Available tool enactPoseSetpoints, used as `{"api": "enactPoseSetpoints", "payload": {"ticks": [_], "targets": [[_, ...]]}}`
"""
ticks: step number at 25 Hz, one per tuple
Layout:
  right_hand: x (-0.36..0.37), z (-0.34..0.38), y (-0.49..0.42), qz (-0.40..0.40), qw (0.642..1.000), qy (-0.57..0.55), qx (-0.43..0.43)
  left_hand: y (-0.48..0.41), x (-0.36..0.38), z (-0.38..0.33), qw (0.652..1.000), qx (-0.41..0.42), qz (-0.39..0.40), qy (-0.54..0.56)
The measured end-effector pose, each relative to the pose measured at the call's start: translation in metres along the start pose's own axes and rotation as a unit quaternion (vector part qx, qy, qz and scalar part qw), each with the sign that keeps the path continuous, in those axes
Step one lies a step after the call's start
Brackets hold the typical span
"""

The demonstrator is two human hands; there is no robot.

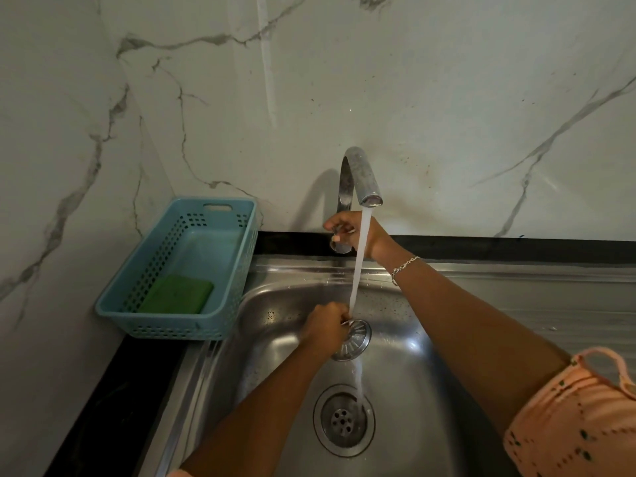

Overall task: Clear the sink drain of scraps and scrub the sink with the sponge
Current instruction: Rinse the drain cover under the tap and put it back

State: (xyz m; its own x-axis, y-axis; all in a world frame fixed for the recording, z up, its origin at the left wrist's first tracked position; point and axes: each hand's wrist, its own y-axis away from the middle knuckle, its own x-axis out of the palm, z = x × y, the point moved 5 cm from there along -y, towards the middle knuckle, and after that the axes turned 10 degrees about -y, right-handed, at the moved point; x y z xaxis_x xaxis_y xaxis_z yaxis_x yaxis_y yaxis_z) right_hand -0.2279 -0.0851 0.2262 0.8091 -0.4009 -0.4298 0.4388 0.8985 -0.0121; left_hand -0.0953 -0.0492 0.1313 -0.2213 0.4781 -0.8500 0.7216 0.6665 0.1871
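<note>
1. Rinsing looks to be the step in hand in the head view: the left hand pinches the rim of the metal drain strainer. It holds it tilted under the water stream, above the sink floor and behind the open drain.
2. The right hand has its fingers curled round the tap handle at the foot of the faucet.
3. The green sponge lies in the blue basket on the counter, left of the sink, with no hand on it.
4. By my judgement, the strainer is light, stiff and slippery when wet, so the rim is the surest hold. The sponge looks soft and light, best taken by its long edges.
5. Count: one strainer, one drain, one sponge, one basket, one faucet, two hands.
</note>
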Motion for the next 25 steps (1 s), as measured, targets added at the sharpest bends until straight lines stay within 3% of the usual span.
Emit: {"api": "enactPoseSetpoints", "payload": {"ticks": [4,9,13,15,18,22,25], "targets": [[-0.016,-0.009,0.0,-0.071,0.994,-0.077,-0.005,0.001,0.001,0.007,1.0,-0.011,0.002,0.008],[-0.018,-0.008,0.02,-0.079,0.985,-0.153,-0.015,0.005,0.001,0.012,0.998,-0.036,-0.009,0.057],[-0.021,-0.019,0.061,-0.102,0.992,-0.073,-0.009,0.008,0.001,0.015,0.992,-0.064,-0.006,0.11],[-0.011,-0.037,0.087,-0.066,0.997,-0.003,0.026,0.011,0.003,0.019,0.985,-0.081,-0.007,0.149],[0.008,-0.077,0.12,-0.045,0.992,-0.005,0.115,0.019,0.009,0.027,0.967,-0.126,0.009,0.221],[0.03,-0.116,0.154,-0.073,0.963,-0.098,0.24,0.036,0.017,0.032,0.934,-0.18,0.038,0.306],[0.043,-0.128,0.171,-0.086,0.945,-0.176,0.263,0.048,0.027,0.036,0.92,-0.206,0.027,0.332]]}}
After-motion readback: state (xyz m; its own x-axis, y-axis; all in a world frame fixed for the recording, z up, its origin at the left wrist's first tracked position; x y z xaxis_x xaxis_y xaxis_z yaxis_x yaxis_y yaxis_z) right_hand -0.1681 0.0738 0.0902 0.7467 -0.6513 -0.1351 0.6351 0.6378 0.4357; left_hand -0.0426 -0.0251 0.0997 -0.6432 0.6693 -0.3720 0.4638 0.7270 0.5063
